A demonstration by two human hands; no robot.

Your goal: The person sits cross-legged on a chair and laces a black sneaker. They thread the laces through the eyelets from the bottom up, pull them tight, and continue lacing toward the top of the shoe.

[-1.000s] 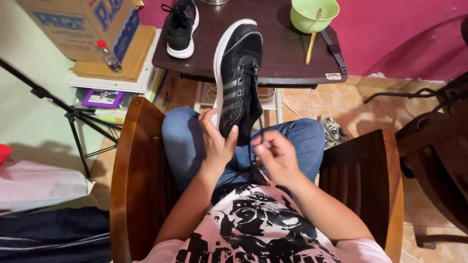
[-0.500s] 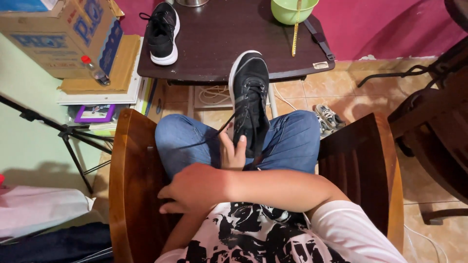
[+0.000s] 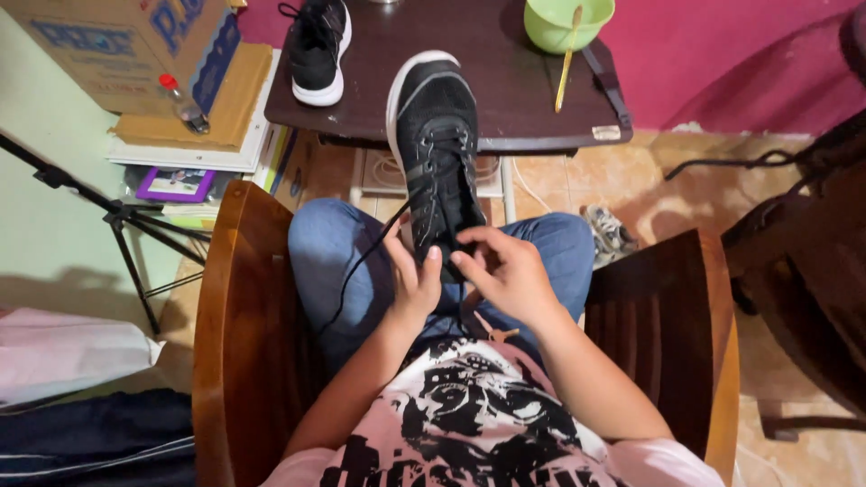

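Note:
A black sneaker with a white sole point(image 3: 437, 149) stands toe-away on my lap, its heel end between my hands. My left hand point(image 3: 415, 281) grips the shoe's heel end from the left, thumb up against it. My right hand point(image 3: 505, 271) pinches at the laces near the tongue. A black lace point(image 3: 361, 266) trails from the shoe down over my left thigh. I sit in a wooden armchair point(image 3: 236, 334) wearing blue jeans. The matching second sneaker point(image 3: 317, 50) lies on the dark wooden table point(image 3: 505, 90) ahead.
A green bowl with a stick in it point(image 3: 566, 20) and a black strap point(image 3: 606, 83) are on the table. To the left are a cardboard box point(image 3: 117, 45), stacked books, a small bottle point(image 3: 180, 104) and a tripod point(image 3: 117, 216). Another dark chair point(image 3: 803, 271) stands right.
My right arm, which half a second ago reached across my body to the left, is back at the shoe's laces. The view and shoe have shifted slightly.

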